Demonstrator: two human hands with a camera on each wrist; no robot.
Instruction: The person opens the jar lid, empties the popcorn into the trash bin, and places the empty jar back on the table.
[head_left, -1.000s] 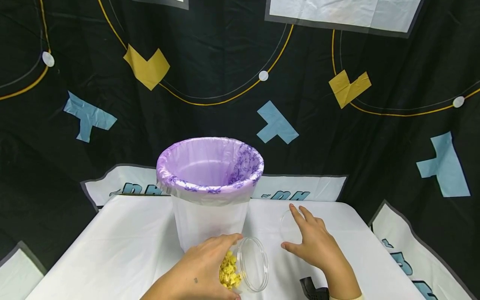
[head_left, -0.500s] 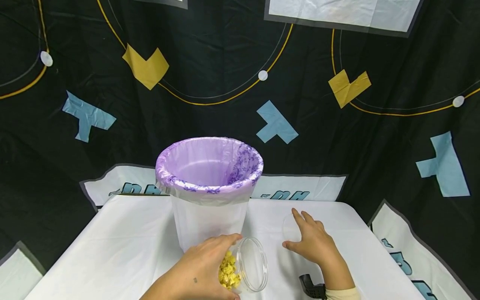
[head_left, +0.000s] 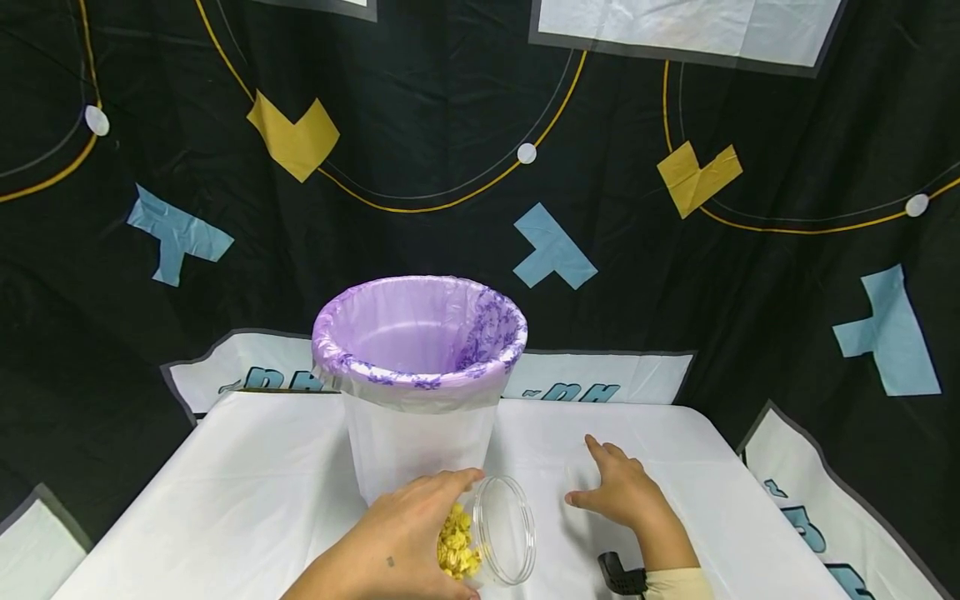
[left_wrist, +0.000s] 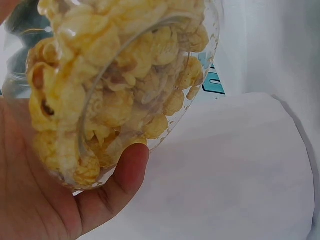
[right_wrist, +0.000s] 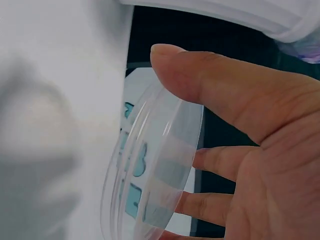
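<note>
My left hand (head_left: 397, 533) grips a clear plastic jar (head_left: 507, 531) tilted on its side, its round mouth facing right. Yellow popcorn (left_wrist: 115, 95) fills the lower part of it, and my left thumb curls against the wall in the left wrist view. To the right, my right hand (head_left: 626, 492) holds a clear round lid (right_wrist: 150, 165) by its edge, thumb on one side and fingers on the other. The lid is faint against the white cloth in the head view. Jar and lid are apart.
Behind the jar stands a white bin (head_left: 420, 442) lined with a purple flowered bag (head_left: 420, 379). A white cloth covers the table (head_left: 225, 500). A black curtain (head_left: 420, 242) with coloured shapes hangs behind. A black strap piece (head_left: 621, 575) sits at my right wrist.
My right hand has drawn back a little towards me with the lid, whose outline is now harder to see. My left hand and the jar stay put.
</note>
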